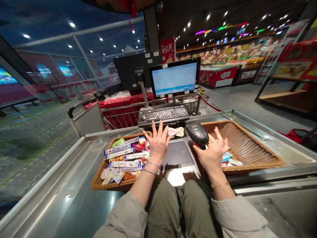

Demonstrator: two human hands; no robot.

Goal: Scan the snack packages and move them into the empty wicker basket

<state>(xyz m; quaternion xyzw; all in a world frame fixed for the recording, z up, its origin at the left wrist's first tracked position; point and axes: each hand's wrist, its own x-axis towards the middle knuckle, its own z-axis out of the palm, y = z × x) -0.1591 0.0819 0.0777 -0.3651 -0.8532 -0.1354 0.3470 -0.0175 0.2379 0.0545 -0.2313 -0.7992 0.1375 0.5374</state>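
My left hand is above the front right part of the left wicker basket, its other fingers spread. Between its thumb and index finger sits a small pink and yellow item, whose exact kind I cannot make out. My right hand holds a black barcode scanner at the near left corner of the right wicker basket. The scanner's head is just right of the small item, apart from it. Several wrapped candy sticks fill the left basket.
Beyond my hands stand a black keyboard and a lit monitor. A grey flat panel lies between the baskets. A few small packets are in the right basket. The metal counter has raised edges.
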